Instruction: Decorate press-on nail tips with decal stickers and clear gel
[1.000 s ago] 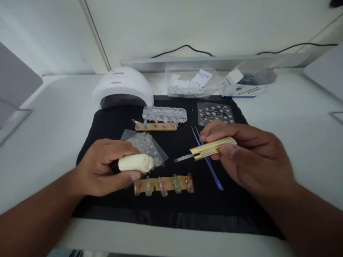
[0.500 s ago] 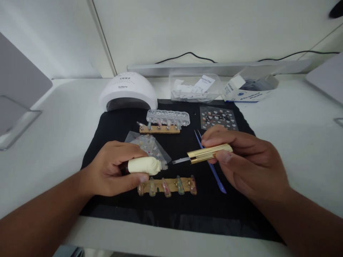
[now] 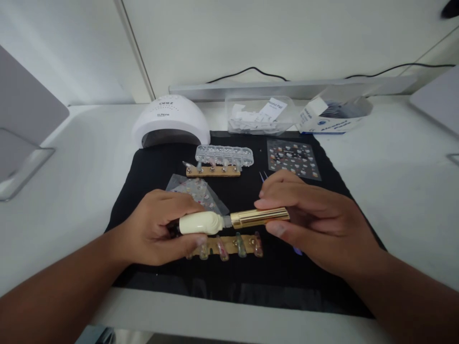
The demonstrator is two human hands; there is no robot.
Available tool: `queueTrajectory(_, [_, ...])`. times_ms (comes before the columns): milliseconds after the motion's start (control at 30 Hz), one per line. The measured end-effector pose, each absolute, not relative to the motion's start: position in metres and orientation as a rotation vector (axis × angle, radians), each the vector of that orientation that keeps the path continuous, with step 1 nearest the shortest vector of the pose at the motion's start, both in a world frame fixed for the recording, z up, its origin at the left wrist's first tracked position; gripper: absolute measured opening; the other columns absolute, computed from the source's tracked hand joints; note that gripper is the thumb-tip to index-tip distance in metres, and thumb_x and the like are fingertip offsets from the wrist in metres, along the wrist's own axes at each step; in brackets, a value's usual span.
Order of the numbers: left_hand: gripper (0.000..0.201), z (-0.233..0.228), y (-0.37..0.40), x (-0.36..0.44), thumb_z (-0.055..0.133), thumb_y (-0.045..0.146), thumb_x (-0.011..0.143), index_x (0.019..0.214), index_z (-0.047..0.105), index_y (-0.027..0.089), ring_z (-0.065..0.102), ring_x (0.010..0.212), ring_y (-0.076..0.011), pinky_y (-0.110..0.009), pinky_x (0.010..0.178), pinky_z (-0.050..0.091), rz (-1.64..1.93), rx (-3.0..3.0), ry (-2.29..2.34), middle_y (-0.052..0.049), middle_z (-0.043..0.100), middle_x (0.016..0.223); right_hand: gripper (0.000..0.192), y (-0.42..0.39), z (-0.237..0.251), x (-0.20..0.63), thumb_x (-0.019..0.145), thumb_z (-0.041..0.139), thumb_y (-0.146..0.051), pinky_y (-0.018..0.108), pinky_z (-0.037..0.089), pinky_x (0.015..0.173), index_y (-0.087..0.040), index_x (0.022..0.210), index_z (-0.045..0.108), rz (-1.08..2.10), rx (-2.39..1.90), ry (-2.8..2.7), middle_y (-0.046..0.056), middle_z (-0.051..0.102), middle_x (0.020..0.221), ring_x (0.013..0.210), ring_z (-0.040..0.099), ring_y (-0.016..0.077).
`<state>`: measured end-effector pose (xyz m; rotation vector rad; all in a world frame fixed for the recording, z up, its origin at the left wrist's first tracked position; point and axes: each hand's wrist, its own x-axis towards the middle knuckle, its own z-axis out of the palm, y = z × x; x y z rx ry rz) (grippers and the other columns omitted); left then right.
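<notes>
Head view, one entry: your left hand (image 3: 158, 229) is wrapped around a cream bottle (image 3: 199, 223), held on its side above the black mat (image 3: 150, 167). Your right hand (image 3: 315, 224) pinches the gold brush cap (image 3: 260, 217) between thumb and fingers. A second ago the brush stood clear of the bottle with its bristles showing — now the cap has closed on the neck and the bristles are hidden, so the brush looks to be going back in. Just beneath — a wooden strip of nail tips (image 3: 229, 244). Behind: nail lamp (image 3: 171, 120), sticker sheet (image 3: 293, 158).
</notes>
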<state>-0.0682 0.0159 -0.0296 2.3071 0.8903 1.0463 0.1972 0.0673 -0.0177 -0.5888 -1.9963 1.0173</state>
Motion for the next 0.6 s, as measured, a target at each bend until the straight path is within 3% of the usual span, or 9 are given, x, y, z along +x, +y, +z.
queueTrajectory(267, [0.011, -0.028, 0.014, -0.073, 0.067, 0.024, 0.089, 0.094, 0.067, 0.015, 0.064, 0.055, -0.0134, -0.020, 0.049, 0.046, 1.080, 2.317, 0.928, -0.002, 0.069, 0.066, 0.014, 0.076, -0.020, 0.207, 0.085, 0.075, -0.030, 0.034, 0.041, 0.066, -0.035, 0.097, 0.081, 1.258, -0.652, -1.743, 0.002, 0.062, 0.080, 0.076, 0.054, 0.0179])
queueTrajectory(600, [0.006, -0.023, 0.015, -0.080, 0.066, 0.023, 0.089, 0.092, 0.066, 0.018, 0.063, 0.052, -0.0121, -0.020, 0.047, 0.046, 1.042, 2.346, 0.945, 0.000, 0.068, 0.065, 0.010, 0.089, -0.024, 0.215, 0.085, 0.075, -0.036, 0.031, 0.038, 0.058, -0.028, 0.089, 0.081, 1.329, -0.682, -1.743, 0.001, 0.061, 0.074, 0.068, 0.052, 0.0155])
